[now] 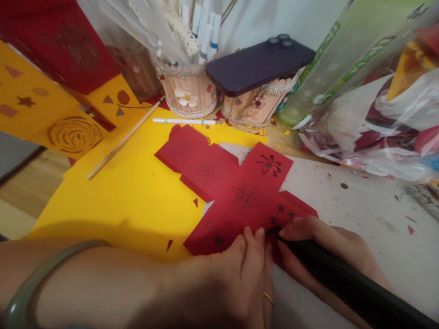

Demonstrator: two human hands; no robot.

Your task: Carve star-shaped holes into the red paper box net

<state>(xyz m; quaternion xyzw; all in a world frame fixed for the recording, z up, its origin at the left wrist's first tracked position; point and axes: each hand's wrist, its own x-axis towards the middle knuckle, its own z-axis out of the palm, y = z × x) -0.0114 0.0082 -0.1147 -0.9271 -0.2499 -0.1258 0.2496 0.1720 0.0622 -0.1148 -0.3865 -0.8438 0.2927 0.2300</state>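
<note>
A red paper box net (245, 196) lies flat, its panels bearing drawn flowers, dark stars and a cut-out flower. My left hand (240, 274) is closed at the near edge of this red paper, fingers pressed together and gripping it. A thick black pen-like tool (329, 260) is in my right hand (336, 246), its narrow tip touching the paper beside the stars. Whether that tip is a blade or a nib I cannot make out. Beneath the net are a yellow sheet (120, 201) and a pale, speckled work surface (360, 205).
A wooden stick (125, 139) and a white marker (183, 121) lie behind the net. Beyond stand a stick-covered pot of pens (187, 91) and another pot topped by a dark phone (257, 64). Plastic bags (387, 114) crowd the right; decorated yellow card (37, 96) rises at left.
</note>
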